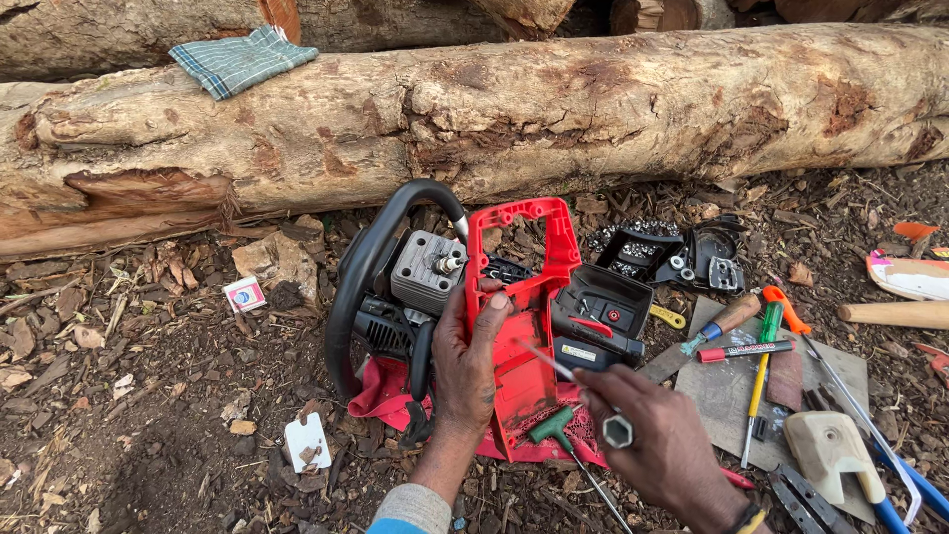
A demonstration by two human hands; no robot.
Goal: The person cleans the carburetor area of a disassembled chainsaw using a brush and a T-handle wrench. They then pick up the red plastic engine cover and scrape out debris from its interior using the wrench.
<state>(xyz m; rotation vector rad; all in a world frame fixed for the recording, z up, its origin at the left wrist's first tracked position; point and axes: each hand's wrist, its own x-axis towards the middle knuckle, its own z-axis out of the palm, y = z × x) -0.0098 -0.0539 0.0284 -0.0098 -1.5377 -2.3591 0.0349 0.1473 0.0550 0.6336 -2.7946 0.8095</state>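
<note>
Chainsaw sits frame centre on bark ground. Left hand clamps red housing; right hand pinches socket wrench. Best keep tool square, body braced.

The setting is outdoors, in even daylight with no hard shadows. The ground is dark soil strewn with bark chips, dry leaves and wood scraps. Beyond the hands, a thick log lies across the whole width of the view, its pale bark flaking and patched reddish brown. More logs lie behind it, further off. A checked cloth in blue and grey is draped on the log, far off to the left. A flat grey board rests on the soil just right of the hands.
</note>
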